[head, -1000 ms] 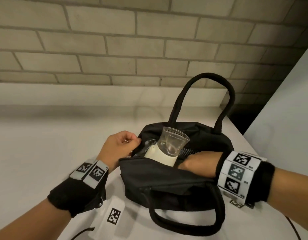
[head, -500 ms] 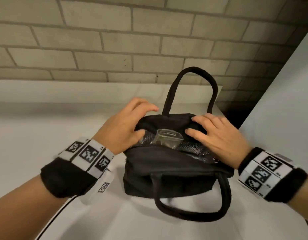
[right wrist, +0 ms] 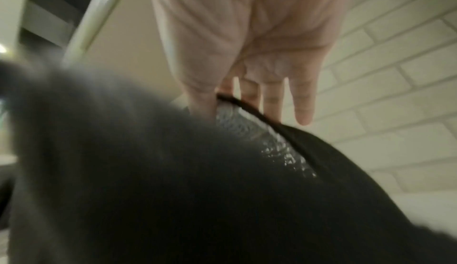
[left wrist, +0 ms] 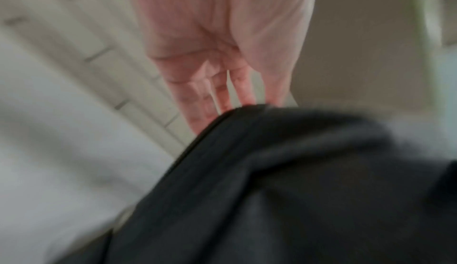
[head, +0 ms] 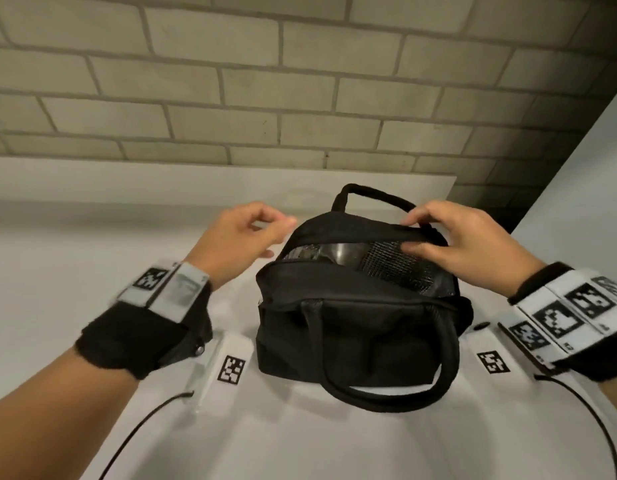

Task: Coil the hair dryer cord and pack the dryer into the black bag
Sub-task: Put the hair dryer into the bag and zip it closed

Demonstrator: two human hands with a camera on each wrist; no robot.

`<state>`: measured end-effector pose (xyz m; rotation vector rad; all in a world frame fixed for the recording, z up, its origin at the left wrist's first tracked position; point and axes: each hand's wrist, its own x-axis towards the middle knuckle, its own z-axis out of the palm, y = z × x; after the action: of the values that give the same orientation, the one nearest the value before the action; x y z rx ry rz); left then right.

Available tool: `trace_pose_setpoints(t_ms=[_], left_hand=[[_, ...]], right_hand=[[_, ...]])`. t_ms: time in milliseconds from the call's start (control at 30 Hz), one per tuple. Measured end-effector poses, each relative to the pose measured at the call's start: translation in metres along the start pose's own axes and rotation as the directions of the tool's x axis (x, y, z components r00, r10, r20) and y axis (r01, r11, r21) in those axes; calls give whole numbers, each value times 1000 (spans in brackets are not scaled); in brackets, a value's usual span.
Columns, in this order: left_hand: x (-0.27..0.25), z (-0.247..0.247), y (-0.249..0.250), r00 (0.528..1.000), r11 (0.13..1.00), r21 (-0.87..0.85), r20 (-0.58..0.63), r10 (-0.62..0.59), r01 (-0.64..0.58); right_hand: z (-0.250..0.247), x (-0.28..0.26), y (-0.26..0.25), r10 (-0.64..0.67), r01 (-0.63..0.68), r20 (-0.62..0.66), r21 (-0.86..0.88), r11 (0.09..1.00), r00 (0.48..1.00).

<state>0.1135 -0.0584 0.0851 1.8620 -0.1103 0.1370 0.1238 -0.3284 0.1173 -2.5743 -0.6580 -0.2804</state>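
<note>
The black bag (head: 355,327) stands on the white counter (head: 92,271), its top open and showing silver lining (head: 397,268). Inside, only the hair dryer's clear nozzle (head: 341,252) shows; the cord is hidden. My right hand (head: 409,235) pinches the bag's far top edge, thumb on the lining and fingers over the black rim. The right wrist view shows the same pinch of my right hand (right wrist: 222,100) on the bag (right wrist: 148,170). My left hand (head: 279,237) hovers by the bag's upper left corner, fingers relaxed and holding nothing. In the blurred left wrist view, my left hand (left wrist: 222,100) has its fingertips hidden behind the bag (left wrist: 296,190).
Two white blocks with printed markers (head: 231,368) (head: 490,358) lie beside the bag, each with a thin black cable (head: 137,431) (head: 587,410) trailing toward me. A brick wall (head: 300,98) rises behind the counter. A white panel (head: 594,168) closes the right side.
The right hand came out of the bag and now pinches the far edge. The dryer nozzle sank below the rim. The left hand let go of the bag's left edge and lifted off.
</note>
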Motion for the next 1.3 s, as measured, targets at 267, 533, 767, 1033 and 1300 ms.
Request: trace_pose_setpoints(t_ms=[267, 533, 767, 1033, 1300], left_hand=[[-72, -22, -39, 999, 998, -31, -9, 53, -53], [-48, -2, -1, 942, 813, 498, 289, 172, -301], [-36, -3, -40, 963, 969, 12, 104, -248, 248], [-39, 25, -60, 961, 963, 42, 68, -270, 267], [-47, 21, -57, 810, 842, 79, 238, -536, 533]], right_hand=[[-24, -50, 13, 119, -173, 200, 277, 945, 973], [6, -46, 8, 282, -416, 589, 101, 904, 757], [10, -47, 22, 337, -389, 228, 732, 559, 913], [4, -42, -26, 182, -163, -43, 282, 946, 982], [30, -35, -66, -45, 135, 324, -260, 956, 945]])
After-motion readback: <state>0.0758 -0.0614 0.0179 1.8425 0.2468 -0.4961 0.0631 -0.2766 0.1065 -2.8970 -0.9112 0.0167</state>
